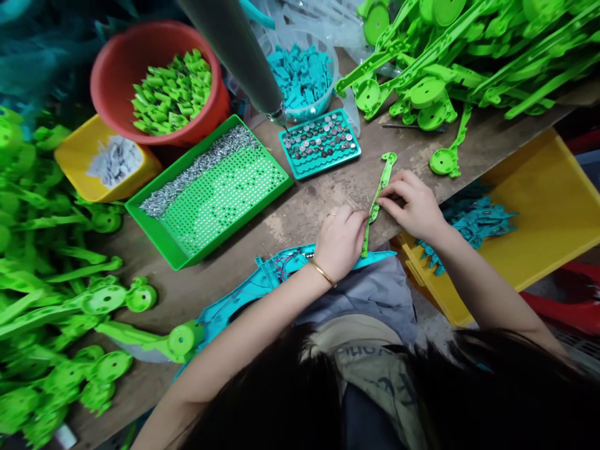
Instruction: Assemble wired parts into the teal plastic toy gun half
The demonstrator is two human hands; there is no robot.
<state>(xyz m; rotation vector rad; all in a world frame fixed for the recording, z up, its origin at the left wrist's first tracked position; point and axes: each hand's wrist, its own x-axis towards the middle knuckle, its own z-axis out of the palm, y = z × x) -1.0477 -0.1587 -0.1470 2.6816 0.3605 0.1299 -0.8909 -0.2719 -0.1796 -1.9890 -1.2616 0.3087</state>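
A long thin green plastic strip (380, 181) lies on the wooden bench (300, 215), pointing away from me. My left hand (340, 240), with a ring and a gold bangle, is closed and pinches the strip near its lower middle. My right hand (415, 206) has its fingers curled onto the strip from the right side. Under my left wrist lies a teal plastic shell (262, 284) with thin wires in it.
A green perforated tray (209, 187) with small metal screws, a teal tray of round metal discs (321, 142), a red bowl of green bits (164, 81), a clear bowl of teal parts (302, 72). Green parts pile at left (51, 294) and top right (469, 56). Yellow bins at right (539, 212) and upper left (100, 159).
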